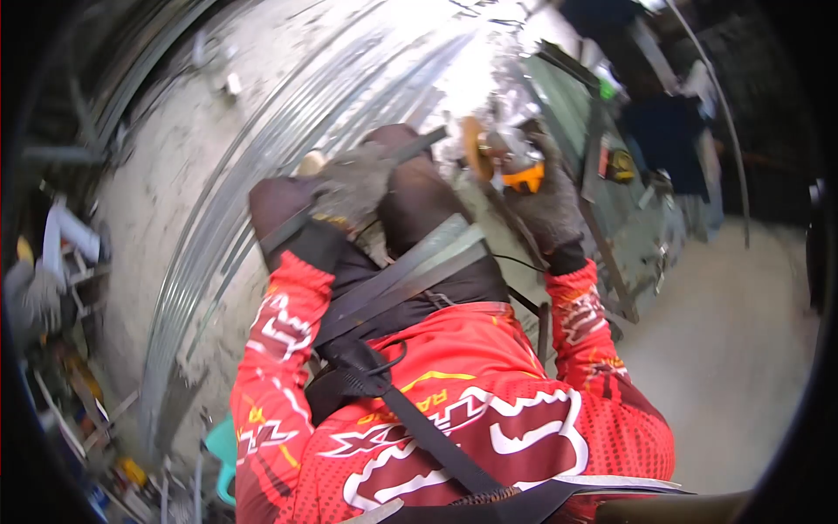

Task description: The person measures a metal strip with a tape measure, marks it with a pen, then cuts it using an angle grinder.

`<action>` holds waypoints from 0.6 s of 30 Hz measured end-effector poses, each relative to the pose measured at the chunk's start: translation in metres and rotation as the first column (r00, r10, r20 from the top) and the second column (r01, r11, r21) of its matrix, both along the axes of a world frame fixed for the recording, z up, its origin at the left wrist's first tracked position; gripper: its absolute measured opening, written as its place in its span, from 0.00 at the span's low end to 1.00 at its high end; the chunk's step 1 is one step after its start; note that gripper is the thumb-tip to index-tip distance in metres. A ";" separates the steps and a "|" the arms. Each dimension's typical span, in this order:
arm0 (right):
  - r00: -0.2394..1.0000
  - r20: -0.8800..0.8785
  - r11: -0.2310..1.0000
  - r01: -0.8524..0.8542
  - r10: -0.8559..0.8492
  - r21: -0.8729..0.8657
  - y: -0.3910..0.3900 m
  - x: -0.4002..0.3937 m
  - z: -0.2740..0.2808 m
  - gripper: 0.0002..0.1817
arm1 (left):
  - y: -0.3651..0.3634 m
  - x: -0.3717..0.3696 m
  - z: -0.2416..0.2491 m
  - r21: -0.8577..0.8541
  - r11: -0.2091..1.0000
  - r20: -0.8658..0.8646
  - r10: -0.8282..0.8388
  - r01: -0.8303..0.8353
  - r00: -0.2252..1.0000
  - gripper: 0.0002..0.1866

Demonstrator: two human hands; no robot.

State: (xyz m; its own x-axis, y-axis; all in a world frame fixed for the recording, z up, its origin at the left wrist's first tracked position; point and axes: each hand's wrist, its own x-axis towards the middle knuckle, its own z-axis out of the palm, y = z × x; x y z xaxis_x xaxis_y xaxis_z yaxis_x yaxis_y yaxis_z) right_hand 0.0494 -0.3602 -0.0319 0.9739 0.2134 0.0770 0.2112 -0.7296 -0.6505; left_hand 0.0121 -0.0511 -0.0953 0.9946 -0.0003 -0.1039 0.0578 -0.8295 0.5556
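A grey glove covers my left hand [349,190], which is closed around a flat metal bar [421,145] lying across my knees. My right hand [546,205], also gloved in grey, grips an angle grinder [519,157] with an orange part. The grinder's brownish disc [476,148] stands just right of the bar's end, with a small gap between them. More flat metal strips [406,271] rest over my lap. My right fingers are partly hidden by the tool.
Long metal strips [262,166] lie on the pale floor at the left. A framed glass panel [563,100] and a yellow tape measure [621,166] are at the right. Tools and scraps crowd the lower left, near a teal object [223,450]. A thin cable passes by my right wrist.
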 end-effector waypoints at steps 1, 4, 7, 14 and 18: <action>0.995 -0.101 0.990 0.010 0.004 0.140 0.007 -0.001 -0.007 0.42 | 0.000 0.001 -0.006 -0.006 1.000 -0.033 -0.014 0.014 0.999 0.21; 0.984 -0.176 0.931 0.065 -0.001 0.359 0.021 -0.009 -0.012 0.44 | -0.018 -0.015 -0.056 0.813 0.513 0.403 -0.155 -0.275 0.902 0.12; 0.987 -0.159 0.955 0.080 -0.035 0.286 0.007 -0.008 -0.027 0.44 | -0.003 -0.006 -0.048 0.730 0.655 0.377 -0.147 -0.196 0.915 0.07; 0.993 -0.113 0.989 0.053 -0.037 0.140 0.006 -0.014 -0.022 0.44 | -0.005 -0.006 -0.077 0.646 0.699 0.567 -0.171 -0.307 0.806 0.13; 0.994 -0.068 0.992 0.078 -0.085 -0.102 -0.007 -0.008 -0.024 0.46 | 0.002 -0.002 -0.019 0.005 0.999 0.004 -0.038 0.038 0.999 0.15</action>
